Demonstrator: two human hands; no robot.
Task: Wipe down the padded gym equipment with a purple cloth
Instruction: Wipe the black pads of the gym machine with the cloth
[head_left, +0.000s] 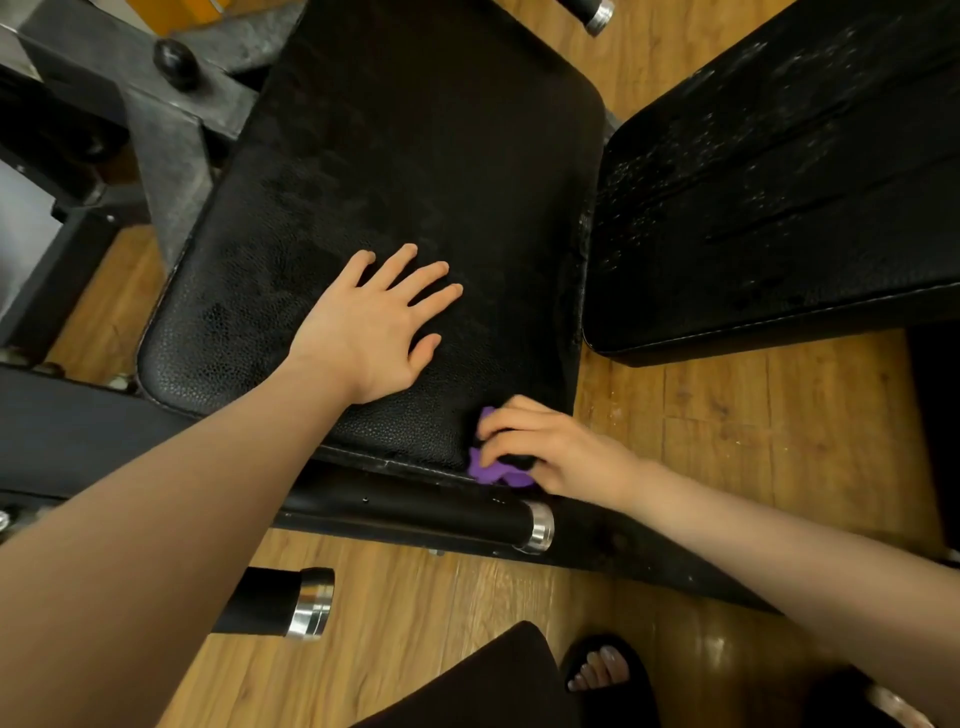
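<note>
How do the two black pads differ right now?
The seat pad looks evenly dark with a pebbled grain; the back pad is speckled with pale droplets and streaks. The left hand rests flat on the seat pad and the right hand holds the purple cloth at its near edge; nothing touches the back pad. Both are black padded upholstery.

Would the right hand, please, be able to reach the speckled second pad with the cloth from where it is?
Probably yes: the right hand grips the purple cloth at the seat pad's near corner, and only open floor separates it from the speckled pad.
</note>
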